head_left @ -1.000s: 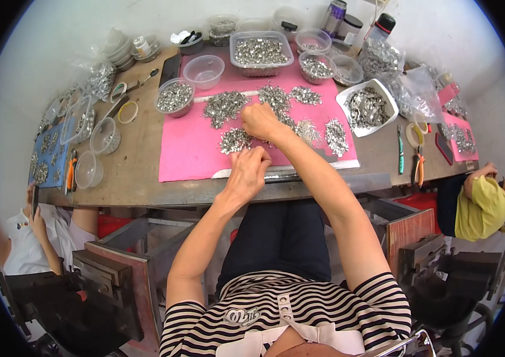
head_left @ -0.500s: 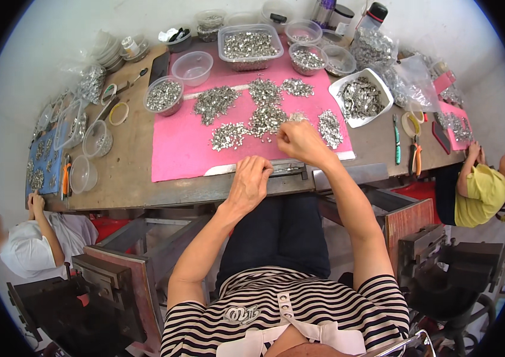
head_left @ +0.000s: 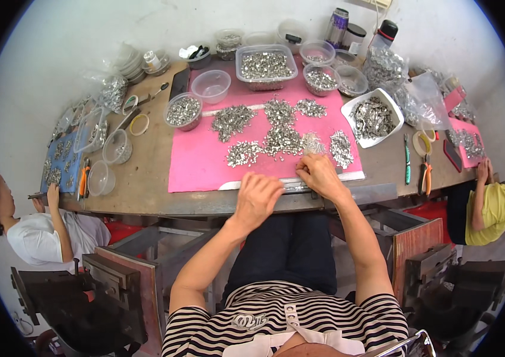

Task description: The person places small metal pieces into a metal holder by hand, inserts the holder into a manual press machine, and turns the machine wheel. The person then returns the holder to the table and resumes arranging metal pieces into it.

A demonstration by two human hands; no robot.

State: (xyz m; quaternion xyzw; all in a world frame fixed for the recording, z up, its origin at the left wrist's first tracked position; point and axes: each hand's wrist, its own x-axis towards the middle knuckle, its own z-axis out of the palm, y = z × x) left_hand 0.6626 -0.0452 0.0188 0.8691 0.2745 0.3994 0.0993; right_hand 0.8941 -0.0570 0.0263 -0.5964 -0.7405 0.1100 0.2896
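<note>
Over the table's front edge, my left hand (head_left: 258, 199) is raised with its fingers curled together beside a narrow metal rail (head_left: 296, 185). Whatever those fingers hold, if anything, is too small to make out. My right hand (head_left: 322, 177) is at the rail's right end, fingertips pinched and pointing down; what lies between them is hidden. Just beyond the hands, a pink mat (head_left: 199, 166) carries several heaps of small silver metal pieces, including a central heap (head_left: 283, 140), a left front heap (head_left: 244, 153) and a right heap (head_left: 341, 149). A paler heap (head_left: 312, 143) sits right behind my right hand.
Behind the heaps stand a rectangular tub (head_left: 266, 64) of metal pieces, a round tub (head_left: 183, 112) and a white square bowl (head_left: 373, 119). Orange-handled pliers (head_left: 425, 177) and a green tool (head_left: 407, 159) lie to the right. Co-workers sit at both table ends.
My right hand has come down from beside the pale heap to the rail. My left hand has lifted slightly off the rail, fingers more curled. The whole view has shifted a little.
</note>
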